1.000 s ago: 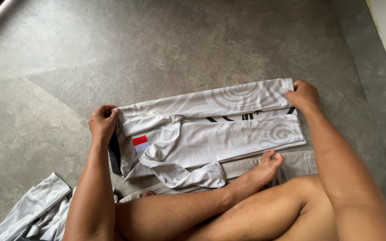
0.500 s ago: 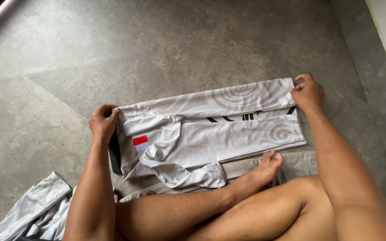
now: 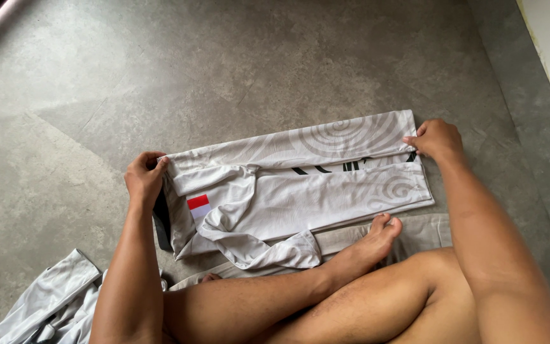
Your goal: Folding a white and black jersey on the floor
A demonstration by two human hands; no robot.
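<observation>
Down below is the grey floor [image 3: 275, 70], and it is the biggest thing to see. It has big smooth tiles. No box, bag or basket shows anywhere on it.

Next comes the white shirt [image 3: 300, 191]. It lies flat on the floor in front of the person, folded into a long shape. It has pale round swirls, a few black marks, a black edge at the left end and a small red and white patch [image 3: 198, 205]. One sleeve is bunched up on its near side.

A tan cloth [image 3: 358, 239] sticks out from under the shirt's near edge. A bare foot [image 3: 373, 239] rests on it, just beside the shirt.

Another white cloth [image 3: 46, 306] lies in a heap at the lower left, well apart from the shirt.

The left hand [image 3: 144, 178] has its grip closed on the shirt's left end, at the far corner. The right hand [image 3: 437, 139] pinches the shirt's right end, at the far corner too. Both hands hold the top fold.
</observation>
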